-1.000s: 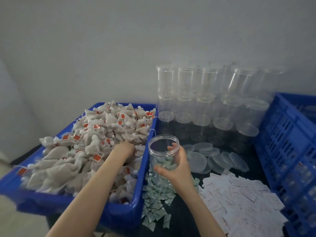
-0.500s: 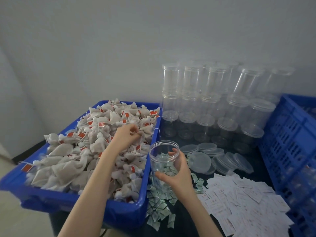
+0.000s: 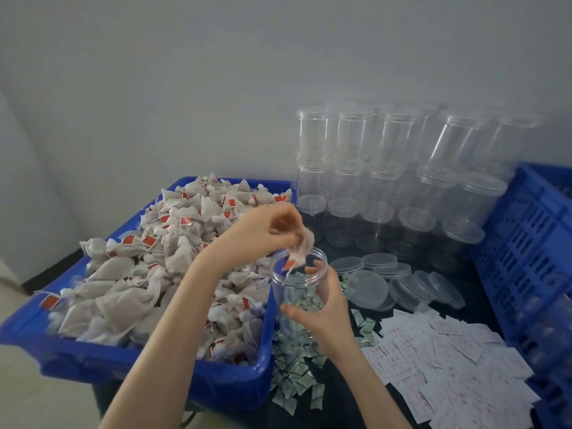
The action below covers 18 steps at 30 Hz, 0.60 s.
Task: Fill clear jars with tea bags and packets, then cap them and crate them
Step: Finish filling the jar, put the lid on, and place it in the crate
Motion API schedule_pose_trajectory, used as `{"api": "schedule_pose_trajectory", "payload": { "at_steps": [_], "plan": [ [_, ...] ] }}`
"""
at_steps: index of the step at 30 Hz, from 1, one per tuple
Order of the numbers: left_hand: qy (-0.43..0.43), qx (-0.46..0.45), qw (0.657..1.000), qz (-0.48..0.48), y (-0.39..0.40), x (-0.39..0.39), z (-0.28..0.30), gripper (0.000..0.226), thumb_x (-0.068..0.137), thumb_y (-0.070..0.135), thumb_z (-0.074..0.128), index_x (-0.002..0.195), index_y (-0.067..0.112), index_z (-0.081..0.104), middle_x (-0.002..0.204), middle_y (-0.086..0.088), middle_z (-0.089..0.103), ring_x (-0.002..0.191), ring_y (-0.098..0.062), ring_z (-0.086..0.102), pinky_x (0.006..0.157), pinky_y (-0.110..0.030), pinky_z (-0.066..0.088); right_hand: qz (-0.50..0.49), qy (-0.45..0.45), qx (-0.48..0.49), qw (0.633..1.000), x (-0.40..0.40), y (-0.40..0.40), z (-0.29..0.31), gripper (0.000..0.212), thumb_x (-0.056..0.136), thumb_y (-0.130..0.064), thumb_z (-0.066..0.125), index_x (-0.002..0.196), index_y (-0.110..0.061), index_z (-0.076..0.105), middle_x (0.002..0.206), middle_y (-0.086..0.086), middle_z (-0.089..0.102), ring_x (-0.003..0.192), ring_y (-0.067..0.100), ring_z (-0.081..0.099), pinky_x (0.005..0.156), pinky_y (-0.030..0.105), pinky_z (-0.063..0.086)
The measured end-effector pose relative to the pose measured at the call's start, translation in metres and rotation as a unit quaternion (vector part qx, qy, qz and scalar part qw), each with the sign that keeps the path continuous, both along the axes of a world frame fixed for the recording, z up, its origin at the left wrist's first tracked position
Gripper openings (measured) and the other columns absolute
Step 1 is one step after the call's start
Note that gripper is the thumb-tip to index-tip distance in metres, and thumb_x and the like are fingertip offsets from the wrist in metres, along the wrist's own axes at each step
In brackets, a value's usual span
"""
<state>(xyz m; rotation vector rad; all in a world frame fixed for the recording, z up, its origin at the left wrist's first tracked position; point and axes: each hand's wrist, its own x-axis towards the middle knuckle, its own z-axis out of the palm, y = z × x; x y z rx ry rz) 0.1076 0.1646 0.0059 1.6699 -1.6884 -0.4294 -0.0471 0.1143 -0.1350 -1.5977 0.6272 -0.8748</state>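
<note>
Filling is underway: the left hand (image 3: 263, 230) pinches a tea bag (image 3: 299, 249) over the jar (image 3: 298, 283) gripped by the right hand (image 3: 322, 308), needing release next.

Deep blue bin (image 3: 229, 387) heaped with off-white tea bags (image 3: 130, 292), red tags; right of the bin, pale green packets (image 3: 295, 379), white slips (image 3: 448, 363) printed red, blue slotted crate (image 3: 526, 239).
</note>
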Motion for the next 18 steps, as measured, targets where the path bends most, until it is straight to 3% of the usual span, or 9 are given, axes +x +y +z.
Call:
{"api": "schedule_pose_trajectory", "payload": {
  "at_steps": [2, 5, 9, 11, 14, 16, 18],
  "plan": [
    [-0.087, 0.099, 0.990, -0.056, -0.003, -0.002, -0.005, 0.016, 0.091, 0.018, 0.062, 0.090, 0.034, 0.060, 0.096, 0.015, 0.066, 0.091, 0.006, 0.061, 0.082, -0.007, 0.047, -0.002, -0.006, 0.000, 1.000, -0.001, 0.001, 0.001, 0.088, 0.053, -0.031, 0.089, 0.129, -0.042, 0.046, 0.127, -0.015, 0.063, 0.122, 0.001, 0.056, 0.096, 0.019, 0.046],
    [-0.085, 0.130, 0.986, -0.061, -0.006, 0.004, -0.009, 0.024, 0.095, 0.016, 0.056, 0.093, 0.039, 0.063, 0.096, 0.021, 0.067, 0.093, 0.011, 0.060, 0.079, 0.000, 0.043, 0.003, -0.003, 0.001, 1.000, -0.003, 0.002, 0.002, 0.089, 0.054, -0.026, 0.088, 0.131, -0.039, 0.045, 0.129, -0.014, 0.059, 0.117, -0.007, 0.055, 0.087, 0.009, 0.047],
    [0.017, 0.065, 0.997, 0.022, -0.010, 0.022, -0.023, 0.023, 0.095, 0.015, 0.055, 0.094, 0.037, 0.063, 0.092, 0.020, 0.069, 0.089, 0.007, 0.064, 0.078, -0.010, 0.051, -0.015, -0.007, 0.002, 1.000, -0.007, 0.001, 0.004, 0.090, 0.055, -0.029, 0.087, 0.133, -0.039, 0.043, 0.136, -0.011, 0.055, 0.124, -0.003, 0.051, 0.088, 0.002, 0.041],
    [-0.060, 0.098, 0.990, 0.087, -0.013, 0.036, -0.041, 0.016, 0.094, 0.016, 0.057, 0.098, 0.031, 0.062, 0.102, 0.014, 0.068, 0.089, 0.002, 0.063, 0.084, -0.018, 0.051, -0.027, -0.007, -0.005, 1.000, -0.009, 0.000, 0.006, 0.088, 0.056, -0.030, 0.087, 0.129, -0.044, 0.042, 0.138, -0.013, 0.054, 0.123, -0.005, 0.049, 0.090, 0.000, 0.039],
    [-0.228, 0.333, 0.909, 0.103, -0.013, 0.051, -0.072, 0.028, 0.090, 0.022, 0.065, 0.117, 0.025, 0.063, 0.120, 0.004, 0.062, 0.093, -0.008, 0.056, 0.086, -0.021, 0.046, -0.031, -0.001, -0.018, 0.999, -0.012, -0.002, 0.007, 0.087, 0.059, -0.029, 0.090, 0.129, -0.048, 0.041, 0.139, -0.014, 0.053, 0.124, -0.007, 0.047, 0.095, 0.005, 0.041],
    [-0.232, 0.452, 0.857, 0.088, -0.009, 0.050, -0.083, 0.041, 0.084, 0.034, 0.071, 0.123, 0.029, 0.061, 0.126, 0.006, 0.059, 0.100, -0.012, 0.055, 0.090, -0.027, 0.049, -0.028, 0.004, -0.021, 0.999, -0.013, -0.003, 0.007, 0.087, 0.061, -0.030, 0.091, 0.129, -0.049, 0.041, 0.139, -0.016, 0.053, 0.125, -0.007, 0.047, 0.096, 0.010, 0.043],
    [-0.214, 0.481, 0.846, 0.083, -0.005, 0.047, -0.083, 0.048, 0.079, 0.040, 0.074, 0.124, 0.033, 0.060, 0.128, 0.007, 0.057, 0.109, -0.016, 0.056, 0.096, -0.033, 0.049, -0.030, 0.009, -0.017, 0.999, -0.013, -0.003, 0.006, 0.088, 0.057, -0.038, 0.089, 0.129, -0.050, 0.040, 0.138, -0.017, 0.053, 0.125, -0.006, 0.047, 0.094, 0.008, 0.043]
  ]
}}
